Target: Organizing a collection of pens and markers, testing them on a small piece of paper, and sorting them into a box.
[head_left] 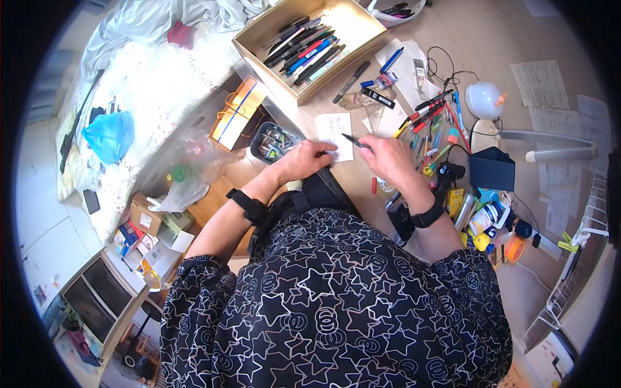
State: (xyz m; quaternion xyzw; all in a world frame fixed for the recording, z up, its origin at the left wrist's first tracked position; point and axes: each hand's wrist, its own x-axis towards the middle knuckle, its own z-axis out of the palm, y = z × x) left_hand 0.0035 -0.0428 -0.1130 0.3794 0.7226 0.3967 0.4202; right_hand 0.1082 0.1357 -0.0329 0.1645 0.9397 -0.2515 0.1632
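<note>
Pen [351, 140], slim and dark, sits in our right hand [386, 155], gripped between thumb and fingers, its pointed end reaching left over a small white slip of paper [335, 129]. The slip lies flat on the pale wood-toned desk [362, 176] in front of us and carries faint marks. Our left hand [304, 159] is at the slip's lower left edge, fingers drawn narrow around a small dark piece [323, 154]; we cannot tell what it is.

Beyond the slip stands a gold-edged open box [259, 70] with many pens [310, 52] heaped inside, black, blue and red among them. Just left of the slip we see a grey tub [255, 150] of assorted small items. To our right, loose pens and markers [427, 123] spread over the desk, near a white rounded object [484, 100] with orange tips, a dark blue holder [491, 169] and an orange ring-shaped roll [515, 248].

Off to our left is a bed [162, 77] with pale patterned bedding, a blue plastic bag [108, 137] resting on it. Past that runs a floor of white tiles [55, 242]. A white wire rack [582, 226] stands at far right.
</note>
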